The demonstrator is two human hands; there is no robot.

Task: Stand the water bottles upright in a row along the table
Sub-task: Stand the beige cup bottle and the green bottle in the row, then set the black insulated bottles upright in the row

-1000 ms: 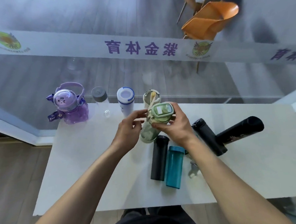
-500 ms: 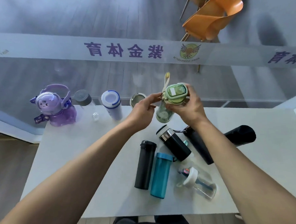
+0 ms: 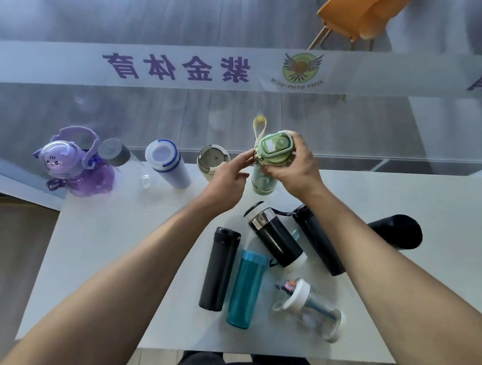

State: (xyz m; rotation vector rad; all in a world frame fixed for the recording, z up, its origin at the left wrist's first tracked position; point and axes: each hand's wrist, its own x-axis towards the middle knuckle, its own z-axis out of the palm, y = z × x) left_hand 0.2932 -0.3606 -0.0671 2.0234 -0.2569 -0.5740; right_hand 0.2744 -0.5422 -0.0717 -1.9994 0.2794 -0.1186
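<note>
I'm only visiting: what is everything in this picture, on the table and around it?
purple bottle: 1, purple, cat-faced, upright, far-left end of row
grey-capped bottle: 1, clear, upright, second in row
blue-rimmed bottle: 1, white, upright, third
cream bottle: 1, cream, upright, fourth
green bottle: 1, pale green, upright right of cream bottle, in both hands
black bottles: 4, black, lying mid-table
teal bottle: 1, teal, lying beside a black one
white-lidded bottle: 1, clear, lying nearest the person
table: 1, white
banner: 1, white with purple characters, behind the table
chair: 1, orange, top right, beyond the banner
left hand: 1, pinching green bottle's lid edge
right hand: 1, gripping green bottle's lid
</note>
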